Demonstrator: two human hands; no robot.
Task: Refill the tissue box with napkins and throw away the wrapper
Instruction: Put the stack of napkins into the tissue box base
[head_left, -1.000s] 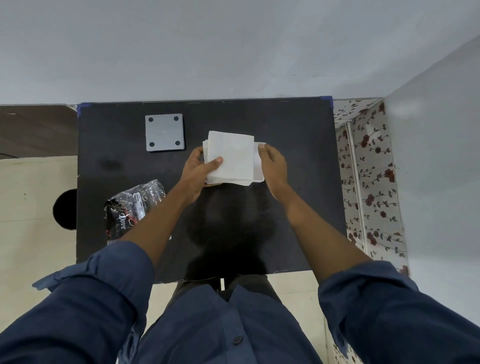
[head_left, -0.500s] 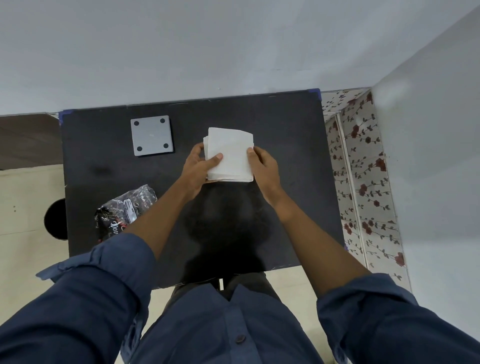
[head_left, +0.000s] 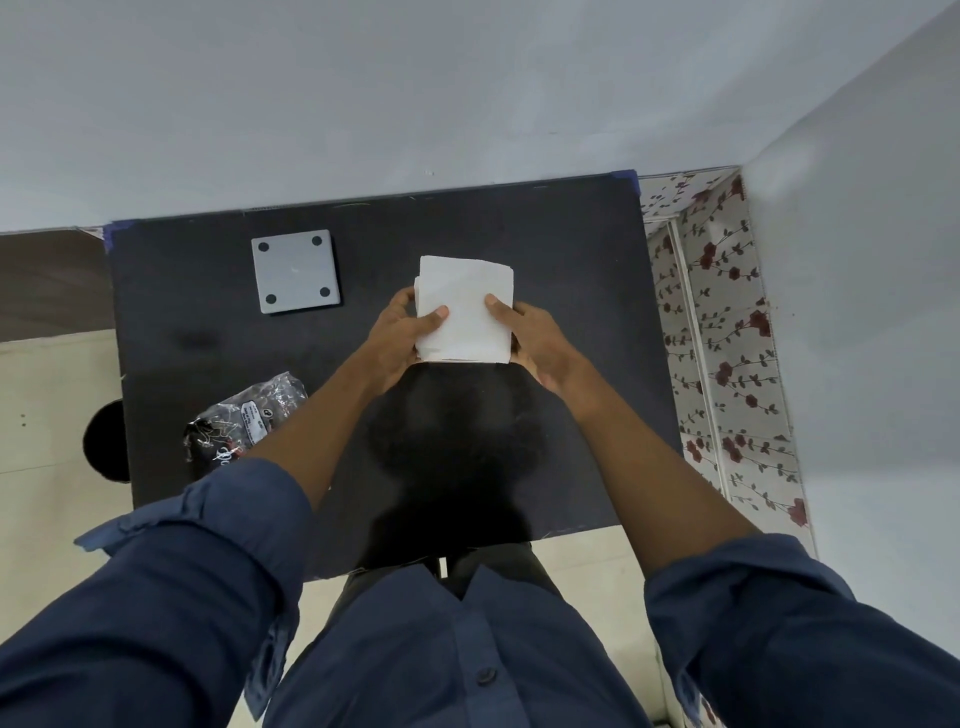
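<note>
A stack of white napkins (head_left: 465, 304) is held above the middle of the black table (head_left: 571, 249). My left hand (head_left: 397, 338) grips its left edge, thumb on top. My right hand (head_left: 535, 338) grips its right edge, thumb also on top. A crumpled clear and black plastic wrapper (head_left: 241, 423) lies on the table near its left front, partly behind my left sleeve. A grey square plate with four dark holes (head_left: 295, 270), perhaps the tissue box's lid or base, lies flat at the back left. I see no other box part.
The table stands against a pale wall. Floral tiles (head_left: 722, 332) run along its right side next to another wall. A dark round hole (head_left: 106, 441) shows in the beige surface left of the table. A brown surface lies at the far left.
My right hand has slid in from the stack's side, and its thumb now lies on top. The napkin edges look squared up. The view has shifted slightly.
</note>
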